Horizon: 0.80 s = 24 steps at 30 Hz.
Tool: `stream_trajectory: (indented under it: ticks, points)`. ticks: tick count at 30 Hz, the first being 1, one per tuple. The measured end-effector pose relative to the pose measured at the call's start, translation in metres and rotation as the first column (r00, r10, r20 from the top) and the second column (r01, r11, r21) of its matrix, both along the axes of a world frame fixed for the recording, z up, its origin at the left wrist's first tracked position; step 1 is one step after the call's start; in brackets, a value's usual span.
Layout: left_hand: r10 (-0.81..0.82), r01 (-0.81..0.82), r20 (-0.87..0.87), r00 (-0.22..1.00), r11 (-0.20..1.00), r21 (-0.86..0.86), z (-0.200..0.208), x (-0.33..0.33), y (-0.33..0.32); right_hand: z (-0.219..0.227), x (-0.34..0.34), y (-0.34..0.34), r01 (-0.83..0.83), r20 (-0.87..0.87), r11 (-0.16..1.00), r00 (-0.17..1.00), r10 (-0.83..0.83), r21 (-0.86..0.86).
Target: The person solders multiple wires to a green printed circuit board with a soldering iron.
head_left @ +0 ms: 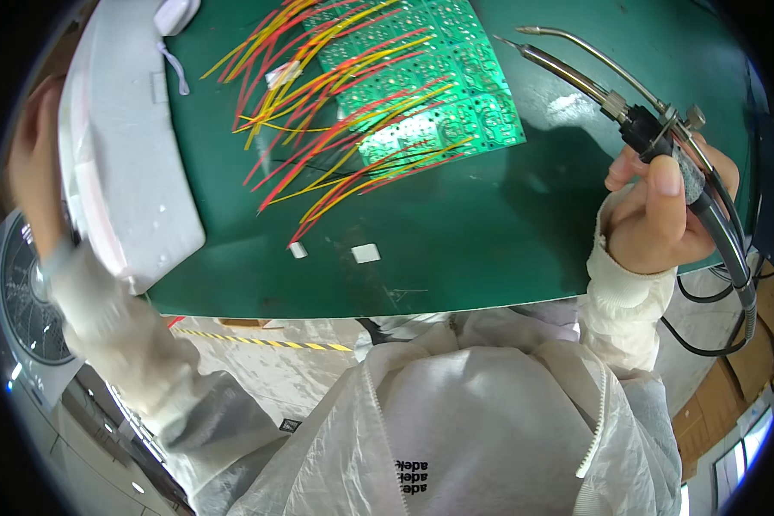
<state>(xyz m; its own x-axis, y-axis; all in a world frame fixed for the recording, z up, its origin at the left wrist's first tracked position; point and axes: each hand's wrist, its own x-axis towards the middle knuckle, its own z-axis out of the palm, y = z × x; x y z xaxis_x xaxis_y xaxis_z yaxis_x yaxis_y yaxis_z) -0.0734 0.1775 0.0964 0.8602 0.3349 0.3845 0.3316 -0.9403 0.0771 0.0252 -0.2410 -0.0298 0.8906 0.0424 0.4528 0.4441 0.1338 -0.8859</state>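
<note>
My right hand (658,215) is wrapped round the grip of a soldering iron (568,73) fitted with a curved metal solder-feed tube (593,56). The iron's tip points up and left, raised to the right of a green circuit board panel (482,90). Rows of red and yellow wires (318,116) run from the panel out to the left. Far to the left, my left hand (39,163) is beyond the outer side of a white plastic bin (133,146). Its fingers are dark and smeared, so whether they grip anything is hidden.
Two small white pieces, one a square (365,253), lie near the front edge of the green tabletop (482,275). A small white corded object (176,15) rests at the bin's far end. Black cables (705,348) hang at the right; a fan (30,288) stands at the left.
</note>
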Motion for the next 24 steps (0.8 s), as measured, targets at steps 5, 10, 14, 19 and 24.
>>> stream_trajectory:
  ticks: [5, 10, 14, 19, 24]
  points:
    - [0.034, -0.056, -0.152, 0.988, 0.989, -0.139, -0.034, 0.023, 0.173, -0.004, 0.000, 0.000, -0.032, 0.014, 0.996, 0.999, 0.033, -0.080]
    - [0.167, -0.262, -0.363, 0.917, 0.937, -0.230, -0.063, 0.052, 0.166, -0.005, 0.005, -0.005, -0.013, 0.003, 0.996, 1.000, 0.013, -0.088]
    - [0.207, -0.252, -0.349, 0.914, 0.964, -0.087, -0.059, 0.057, 0.159, -0.003, 0.006, -0.005, -0.038, 0.028, 0.998, 0.999, 0.039, -0.048]
    - [0.378, -0.404, -0.197, 0.904, 0.908, -0.111, -0.051, 0.051, 0.155, -0.003, 0.005, -0.002, -0.013, 0.090, 0.993, 0.996, 0.024, -0.115]
    - [0.324, -0.332, -0.106, 0.940, 0.940, -0.073, -0.055, 0.044, 0.165, -0.006, 0.007, -0.003, 0.025, 0.103, 0.992, 0.995, -0.012, -0.127]
